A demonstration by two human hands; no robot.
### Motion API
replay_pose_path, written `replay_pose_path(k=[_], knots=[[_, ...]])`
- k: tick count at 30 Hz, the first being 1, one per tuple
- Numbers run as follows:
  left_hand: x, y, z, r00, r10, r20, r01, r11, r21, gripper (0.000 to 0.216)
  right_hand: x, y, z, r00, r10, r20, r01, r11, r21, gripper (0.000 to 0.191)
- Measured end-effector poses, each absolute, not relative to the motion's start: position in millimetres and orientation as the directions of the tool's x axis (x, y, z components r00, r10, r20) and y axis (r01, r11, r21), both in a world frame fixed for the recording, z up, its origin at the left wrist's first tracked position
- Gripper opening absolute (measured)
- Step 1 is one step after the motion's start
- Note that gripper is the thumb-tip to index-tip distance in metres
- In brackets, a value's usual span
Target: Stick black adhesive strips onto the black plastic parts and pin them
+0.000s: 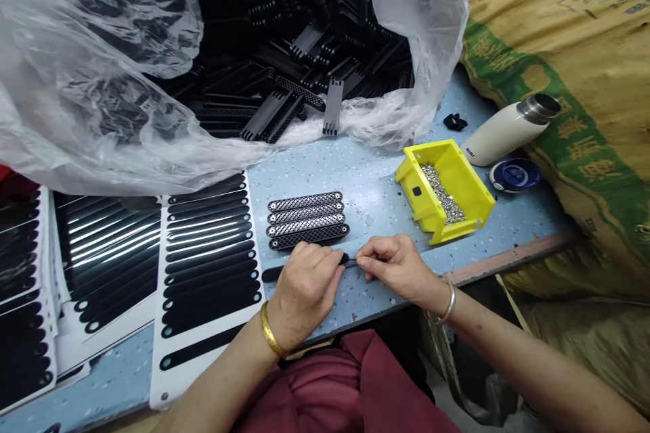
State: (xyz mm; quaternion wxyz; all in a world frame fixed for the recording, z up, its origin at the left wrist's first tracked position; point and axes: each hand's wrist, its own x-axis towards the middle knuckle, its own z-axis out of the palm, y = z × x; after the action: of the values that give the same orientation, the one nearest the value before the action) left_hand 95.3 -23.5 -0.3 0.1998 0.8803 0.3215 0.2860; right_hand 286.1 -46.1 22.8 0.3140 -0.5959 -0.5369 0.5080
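Note:
My left hand (305, 287) is closed over a black strip (272, 275) with rounded ends, its fingers covering the strip's middle. At the strip's right end, the thumb and forefinger of my right hand (393, 264) are pinched together. A thin dark bit shows between the fingertips of the two hands, too small to name. Just beyond my left hand lie several black textured bars (306, 220) in a neat row, a metal fastener at each end. To the left is a white sheet (203, 344) carrying black strips with a hole near the ends.
A yellow bin (474, 196) holds small silvery metal parts (441, 193). Behind it lean a white flask (508, 128), its blue lid (516, 174) and a small black part (455, 122). A large plastic bag (126, 128) full of black bars fills the back. A yellow sack (573, 81) borders the right.

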Motion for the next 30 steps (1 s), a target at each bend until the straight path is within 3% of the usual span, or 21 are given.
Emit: replay_pose_path(k=[8, 13, 19, 21, 24, 26, 30], knots=[[95, -23, -2, 0.629, 0.675, 0.386, 0.443, -0.719, 0.536, 0.014, 280, -57, 11, -0.021, 0.913, -0.408, -0.062, -0.408, -0.911, 0.021], [96, -23, -3, 0.621, 0.674, 0.399, 0.443, -0.722, 0.532, 0.013, 273, -58, 9, -0.064, 0.890, -0.451, -0.225, -0.454, -0.862, 0.022], [96, -23, -2, 0.605, 0.673, 0.426, 0.407, -0.721, 0.560, 0.015, 269, -58, 25, -0.095, 0.934, -0.345, -0.048, -0.350, -0.935, 0.025], [96, -22, -1, 0.599, 0.676, 0.430, 0.407, -0.719, 0.563, 0.014, 276, -58, 28, -0.010, 0.952, -0.307, 0.021, -0.307, -0.952, 0.022], [95, -22, -2, 0.601, 0.681, 0.418, 0.415, -0.713, 0.565, 0.014, 289, -59, 27, 0.136, 0.974, -0.182, 0.262, -0.212, -0.941, 0.017], [95, -22, -3, 0.604, 0.682, 0.412, 0.420, -0.712, 0.563, 0.014, 293, -62, 25, 0.103, 0.989, -0.109, 0.397, -0.141, -0.907, 0.016], [95, -22, -3, 0.596, 0.679, 0.429, 0.423, -0.719, 0.552, 0.013, 285, -67, 27, 0.002, 1.000, -0.002, 0.508, -0.003, -0.861, 0.016]])
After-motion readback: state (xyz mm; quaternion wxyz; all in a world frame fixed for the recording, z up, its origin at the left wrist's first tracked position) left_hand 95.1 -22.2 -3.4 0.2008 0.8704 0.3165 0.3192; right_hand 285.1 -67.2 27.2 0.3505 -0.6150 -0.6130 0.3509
